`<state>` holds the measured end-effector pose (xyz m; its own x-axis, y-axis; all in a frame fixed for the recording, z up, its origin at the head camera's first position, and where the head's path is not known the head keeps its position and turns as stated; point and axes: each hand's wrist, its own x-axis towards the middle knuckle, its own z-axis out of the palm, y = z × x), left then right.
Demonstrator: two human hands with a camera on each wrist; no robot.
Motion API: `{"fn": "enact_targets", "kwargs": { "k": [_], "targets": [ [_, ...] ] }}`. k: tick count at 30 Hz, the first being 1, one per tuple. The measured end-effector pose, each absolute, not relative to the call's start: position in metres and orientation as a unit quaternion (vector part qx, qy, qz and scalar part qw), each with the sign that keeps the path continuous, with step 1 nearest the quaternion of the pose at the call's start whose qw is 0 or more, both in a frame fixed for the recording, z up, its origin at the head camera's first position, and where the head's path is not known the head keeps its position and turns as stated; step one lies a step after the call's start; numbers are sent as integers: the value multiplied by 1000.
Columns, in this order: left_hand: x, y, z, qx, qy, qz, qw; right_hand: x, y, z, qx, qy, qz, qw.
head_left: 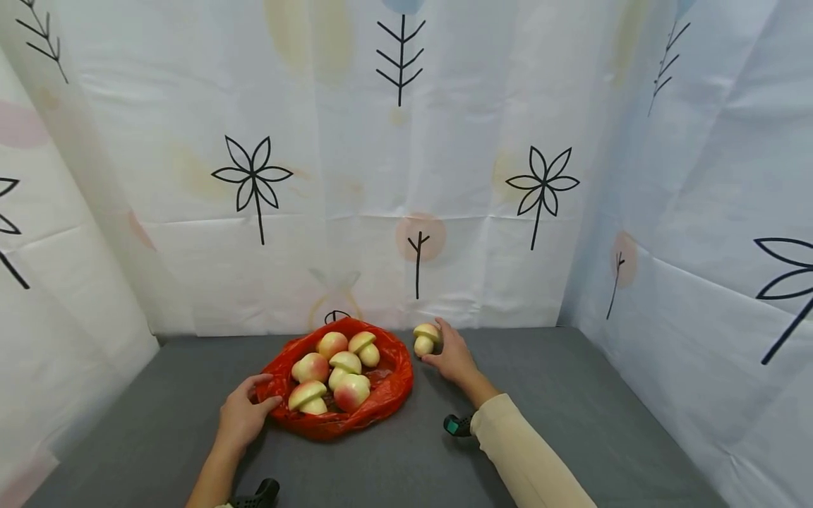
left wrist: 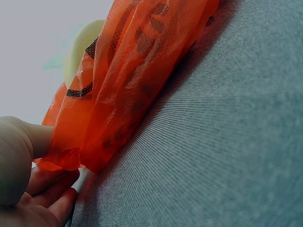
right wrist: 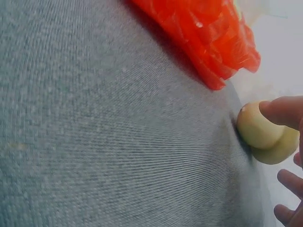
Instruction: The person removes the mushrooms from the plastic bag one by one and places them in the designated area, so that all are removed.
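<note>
A red plastic bag point(head_left: 395, 398) lies with its mouth spread and rolled, several pale toy mushrooms point(head_left: 346, 363) with pink-tinged caps piled inside. At the bag's left rim, my left hand point(head_left: 244, 413) pinches the plastic; the left wrist view has the thumb point(left wrist: 40, 139) on the bag and the other fingers beneath. Right of the bag, near the back of the table, my right hand point(head_left: 454, 356) holds one more toy mushroom point(head_left: 425, 341) between thumb and finger, cap up. The right wrist view shows the thumb against its rounded stem point(right wrist: 255, 125), the other fingers spread beyond.
Grey cloth covers the table point(head_left: 559, 423). White patterned curtains point(head_left: 356, 141) hang behind it and along both sides, meeting its back edge just past the bag. A black wrist strap piece point(head_left: 457, 425) sits below the right forearm.
</note>
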<state>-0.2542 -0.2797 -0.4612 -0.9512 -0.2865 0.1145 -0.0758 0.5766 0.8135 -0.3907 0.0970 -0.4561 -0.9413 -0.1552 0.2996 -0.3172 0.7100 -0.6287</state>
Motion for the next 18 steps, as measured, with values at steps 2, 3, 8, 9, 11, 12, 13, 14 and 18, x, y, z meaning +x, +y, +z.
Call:
{"fn": "enact_targets", "kwargs": {
  "k": [2,3,8,9,11,12,13,14,18],
  "targets": [
    [-254,-280,-461,103,-880,-448,117,-389,99,-454,131,-912,372,117],
    [-254,-280,-461,103,-880,-448,115,-388,100,-453,131,-908,380,120],
    [-254,-281,-462,100,-882,-447,113,-380,105,-443,133,-888,422,121],
    [-254,-281,-462,100,-882,-447,113,-379,106,-442,134,-885,428,121],
    [-254,-281,-463,99,-881,-448,115,-376,108,-439,135,-879,440,122],
    [-254,-281,-462,99,-881,-449,115,-375,109,-438,135,-877,444,123],
    [-254,-281,-462,100,-880,-450,114,-374,110,-437,135,-875,448,125],
    [-254,-281,-462,101,-880,-450,114,-372,110,-436,135,-874,449,126],
    [-254,-280,-462,100,-880,-450,111,-366,110,-432,140,-870,454,128]
  ]
}}
